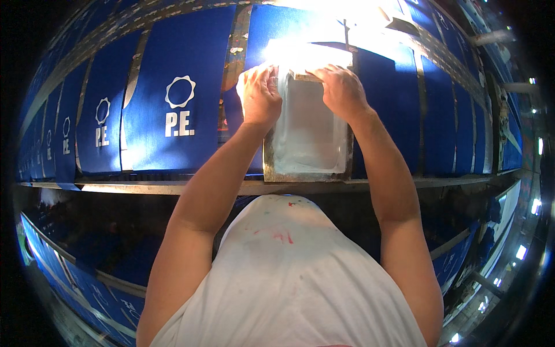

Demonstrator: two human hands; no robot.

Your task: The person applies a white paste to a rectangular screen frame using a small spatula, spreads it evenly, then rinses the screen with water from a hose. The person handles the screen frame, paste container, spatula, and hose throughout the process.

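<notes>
A screen-printing frame (309,176) with wooden rails and a pale, translucent mesh stands over the blue fabric in front of me. My left hand (260,95) is closed at its far left corner, fingertips bunched on the edge. Across from it, my right hand (343,92) grips the far right part, its fingers bent inward over a wooden edge. Strong glare washes out the far end of the frame, so the exact grip there is hard to make out. The mesh between my forearms looks whitish, with lighter smears along its sides.
Blue fabric panels (191,58) run along a long table, split by dark, spotted strips (234,63). Several on the left bear a white scalloped ring with lettering. The table's near edge (144,188) passes before my stained white shirt (289,260). More blue panels (75,289) lie behind me.
</notes>
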